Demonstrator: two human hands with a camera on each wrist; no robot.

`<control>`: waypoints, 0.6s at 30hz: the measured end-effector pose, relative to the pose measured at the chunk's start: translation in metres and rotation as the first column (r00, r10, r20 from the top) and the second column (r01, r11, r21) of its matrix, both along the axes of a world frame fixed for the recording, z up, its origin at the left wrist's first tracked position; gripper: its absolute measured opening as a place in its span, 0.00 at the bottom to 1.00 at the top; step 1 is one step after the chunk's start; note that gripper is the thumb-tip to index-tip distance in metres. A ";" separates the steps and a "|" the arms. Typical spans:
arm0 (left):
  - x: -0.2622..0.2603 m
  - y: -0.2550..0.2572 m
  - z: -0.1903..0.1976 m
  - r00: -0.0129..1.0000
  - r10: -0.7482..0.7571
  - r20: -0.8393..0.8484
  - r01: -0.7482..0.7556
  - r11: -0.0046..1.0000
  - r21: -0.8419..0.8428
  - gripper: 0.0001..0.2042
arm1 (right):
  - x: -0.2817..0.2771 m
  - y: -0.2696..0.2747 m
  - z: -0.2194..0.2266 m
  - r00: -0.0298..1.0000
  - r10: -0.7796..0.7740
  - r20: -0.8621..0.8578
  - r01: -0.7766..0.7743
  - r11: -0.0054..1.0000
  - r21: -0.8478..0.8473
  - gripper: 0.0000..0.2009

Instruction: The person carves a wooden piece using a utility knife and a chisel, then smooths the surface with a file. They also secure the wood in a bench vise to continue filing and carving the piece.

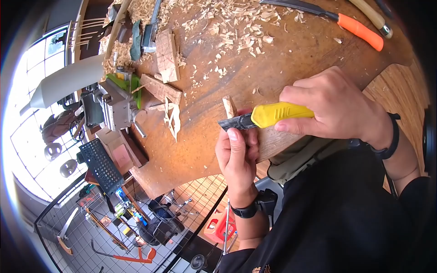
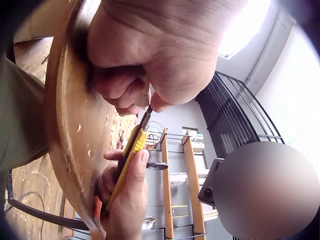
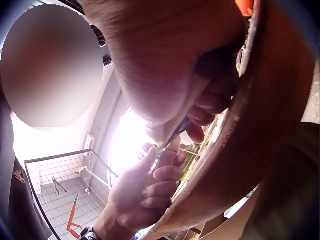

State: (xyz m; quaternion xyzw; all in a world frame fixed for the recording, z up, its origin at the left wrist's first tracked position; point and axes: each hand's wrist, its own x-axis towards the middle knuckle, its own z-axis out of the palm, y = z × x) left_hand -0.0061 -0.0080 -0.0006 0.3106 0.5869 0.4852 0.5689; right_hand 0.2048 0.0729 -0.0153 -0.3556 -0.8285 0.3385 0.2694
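My right hand (image 1: 330, 107) grips a yellow utility knife (image 1: 281, 113), thumb along the side of its handle. The knife's dark blade (image 1: 232, 123) points left and lies across a small stick of wood (image 1: 229, 105), right by my left thumb. That stick is held in my left hand (image 1: 239, 157), its pale end sticking up past the fingers and the rest hidden. In the left wrist view, the knife (image 2: 131, 155) slants up to the left hand's thumb. My left hand (image 3: 145, 192) shows below the right one in the right wrist view.
Both hands are at the edge of a brown workbench (image 1: 200, 150) strewn with wood shavings (image 1: 236, 27). Wood blocks (image 1: 167, 54) and a metal vise (image 1: 116, 107) stand to the left. An orange-handled blade tool (image 1: 359, 32) lies at the back right. A wire grid (image 1: 82, 227) is at lower left.
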 end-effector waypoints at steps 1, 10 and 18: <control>0.000 -0.001 -0.003 1.000 0.010 -0.025 -0.009 1.000 0.014 0.23 | -0.001 -0.001 0.000 1.000 -0.009 0.004 0.009 1.000 0.012 0.21; 0.005 0.003 -0.001 0.988 0.035 -0.153 -0.035 0.999 0.000 0.20 | -0.009 -0.012 -0.005 0.991 -0.132 0.024 0.128 0.985 0.117 0.19; 0.009 -0.005 0.001 0.992 0.112 -0.056 -0.113 0.993 -0.022 0.23 | -0.017 -0.010 -0.007 0.963 -0.268 0.028 0.266 0.963 0.047 0.18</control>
